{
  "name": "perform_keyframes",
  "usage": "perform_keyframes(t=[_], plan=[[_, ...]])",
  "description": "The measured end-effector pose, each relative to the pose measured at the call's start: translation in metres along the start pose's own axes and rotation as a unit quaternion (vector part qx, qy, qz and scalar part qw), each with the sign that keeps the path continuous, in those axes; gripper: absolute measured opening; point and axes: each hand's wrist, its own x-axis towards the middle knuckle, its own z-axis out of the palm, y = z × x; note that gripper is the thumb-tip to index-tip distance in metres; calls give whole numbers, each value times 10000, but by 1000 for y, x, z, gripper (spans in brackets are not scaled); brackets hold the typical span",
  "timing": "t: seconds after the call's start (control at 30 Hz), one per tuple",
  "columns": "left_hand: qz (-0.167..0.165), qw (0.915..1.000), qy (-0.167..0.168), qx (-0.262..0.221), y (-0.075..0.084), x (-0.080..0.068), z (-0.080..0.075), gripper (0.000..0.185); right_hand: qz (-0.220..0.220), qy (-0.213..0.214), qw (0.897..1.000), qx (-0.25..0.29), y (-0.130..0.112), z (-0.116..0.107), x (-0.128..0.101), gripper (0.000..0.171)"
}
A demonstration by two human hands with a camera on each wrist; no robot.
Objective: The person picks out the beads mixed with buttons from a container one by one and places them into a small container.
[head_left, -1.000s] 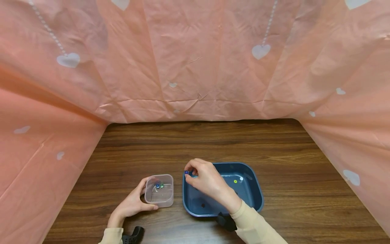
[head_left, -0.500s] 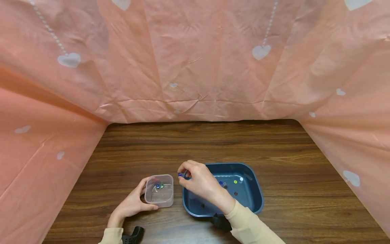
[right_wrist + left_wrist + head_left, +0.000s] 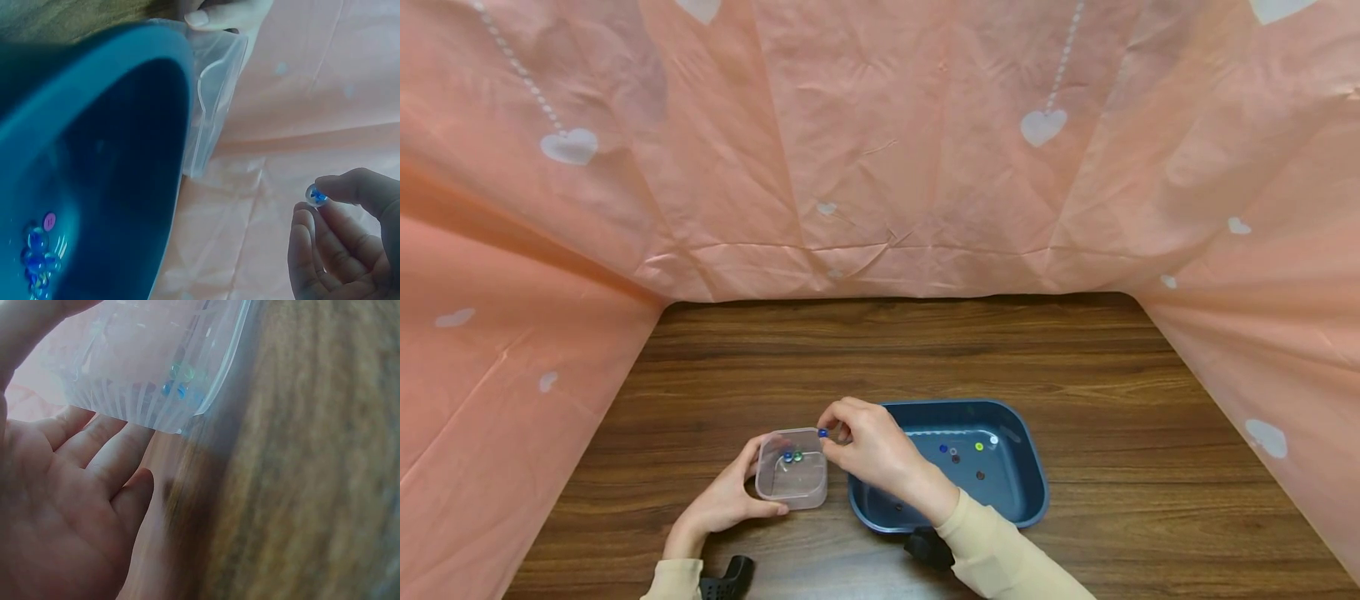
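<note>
At the near edge of the wooden table (image 3: 925, 350), just left of the blue tray (image 3: 1022, 500), the right hand (image 3: 868, 450) pinches a small blue bead (image 3: 822, 433) between thumb and fingertip, right above the far right corner of the clear plastic box (image 3: 792, 479). The wrist view shows it well: the bead (image 3: 315, 195) sits out at the very tips, glassy and slick-looking, so the grip looks light. The left hand (image 3: 726, 500) cups the box from its left and near sides, thumb along the near wall and fingers on the far side, steadying it on the table. Inside the box a few beads (image 3: 793, 457), blue and green, lie together near the far wall; from the left wrist they show through the ribbed plastic (image 3: 178, 384). More beads (image 3: 958, 454) lie scattered in the tray. To do this well, I'd say the pinch wants to travel a touch further left, clear of the rim, and drop low into the box before the fingers part, since a round bead let go from high up could bounce out or skitter off the wall. The left hand should keep the box flat and firm. Ease the thumb away rather than flicking, and the bead should settle beside the others.
</note>
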Motion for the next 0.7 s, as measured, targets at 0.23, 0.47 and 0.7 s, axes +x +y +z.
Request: perform_keyframes(t=[0.23, 0.47, 0.7], plan=[[-58, 10000, -67, 45, 1, -1, -1, 93, -27, -213, 9997, 112, -3, 9, 4, 9], [-132, 9999, -53, 64, 1, -1, -1, 94, -191, -207, 9996, 5, -4, 16, 11, 10], [-100, 9999, -66, 82, -1, 0, -1, 93, -270, -215, 9994, 31, -7, 21, 16, 9]])
